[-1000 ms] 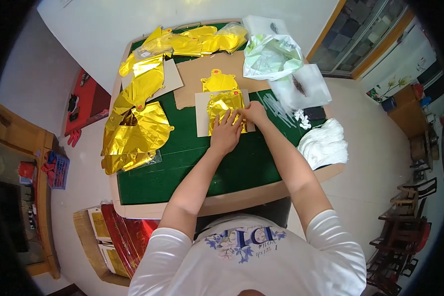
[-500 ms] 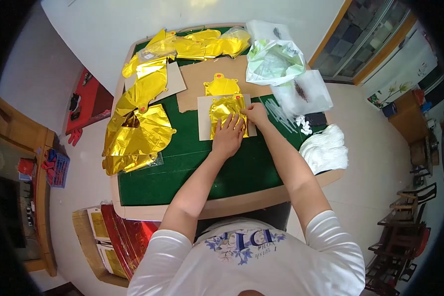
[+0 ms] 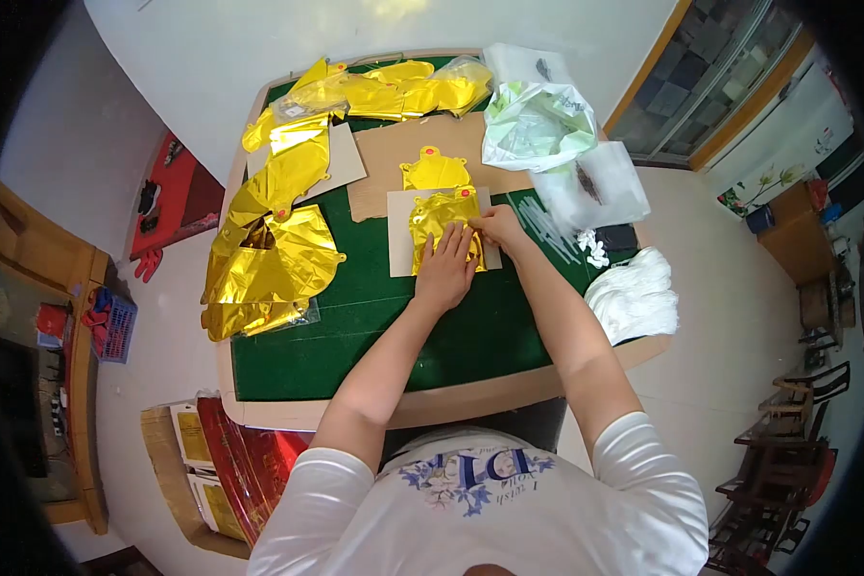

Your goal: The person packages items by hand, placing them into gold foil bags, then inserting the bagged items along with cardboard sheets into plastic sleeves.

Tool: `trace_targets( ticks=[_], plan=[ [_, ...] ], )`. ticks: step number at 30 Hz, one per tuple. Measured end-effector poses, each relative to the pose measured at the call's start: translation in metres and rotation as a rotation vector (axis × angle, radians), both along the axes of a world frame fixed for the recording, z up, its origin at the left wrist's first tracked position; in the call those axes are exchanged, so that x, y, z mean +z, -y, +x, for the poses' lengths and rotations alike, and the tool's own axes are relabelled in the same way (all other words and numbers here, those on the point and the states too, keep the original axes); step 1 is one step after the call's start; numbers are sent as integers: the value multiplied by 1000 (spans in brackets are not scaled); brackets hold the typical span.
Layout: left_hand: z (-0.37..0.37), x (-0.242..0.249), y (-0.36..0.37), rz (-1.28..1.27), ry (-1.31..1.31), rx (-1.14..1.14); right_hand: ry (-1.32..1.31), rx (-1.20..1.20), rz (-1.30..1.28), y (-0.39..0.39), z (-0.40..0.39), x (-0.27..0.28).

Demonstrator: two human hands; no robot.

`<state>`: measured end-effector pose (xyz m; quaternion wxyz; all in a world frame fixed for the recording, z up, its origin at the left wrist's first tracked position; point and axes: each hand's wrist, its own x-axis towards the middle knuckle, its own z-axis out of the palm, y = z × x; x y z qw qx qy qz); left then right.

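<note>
A flat, folded gold foil balloon (image 3: 430, 213) with a red dot lies on a pale cardboard square (image 3: 400, 252). My left hand (image 3: 444, 267) rests on its lower half, palm down with the fingers spread. At the foil's right edge, my right hand (image 3: 499, 230) has thumb and fingers pinched together; the exact contact is partly hidden by the fingers. Just beyond the square is another gold foil piece (image 3: 436, 171) with small tabs and a red dot, on a brown cardboard sheet (image 3: 379, 173).
Large gold foil balloons (image 3: 278, 259) cover the green table's (image 3: 355, 355) left side, with more foil (image 3: 394, 91) along the back. To the right are an open plastic bag (image 3: 538, 125), thin clear straws (image 3: 544, 230), small white pieces (image 3: 593, 252) and a white string bundle (image 3: 634, 298).
The view has shifted slightly. Both hands stay on the same foil, with only a very small change in the fingers.
</note>
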<state>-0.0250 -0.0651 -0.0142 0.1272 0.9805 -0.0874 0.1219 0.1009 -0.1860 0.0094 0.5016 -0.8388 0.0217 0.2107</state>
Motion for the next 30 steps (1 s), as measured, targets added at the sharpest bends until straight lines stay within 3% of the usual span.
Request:
trace_targets(
  ticks=[9, 11, 18, 20, 26, 30],
  plan=[
    [-2, 11, 1, 80, -44, 23, -93, -42, 144, 2, 2, -2],
    [-2, 9, 1, 65, -58, 25, 65, -33, -67, 2, -1, 0],
    [0, 4, 0, 48, -30, 24, -38, 133, -256, 16, -18, 5],
    [0, 3, 0, 36, -35, 25, -43, 72, -78, 18, -22, -1],
    [0, 3, 0, 27, -11, 17, -147, 74, 93, 23, -21, 2],
    [0, 2, -1, 27, -16, 19, 50, 30, -71, 21, -29, 6]
  ],
)
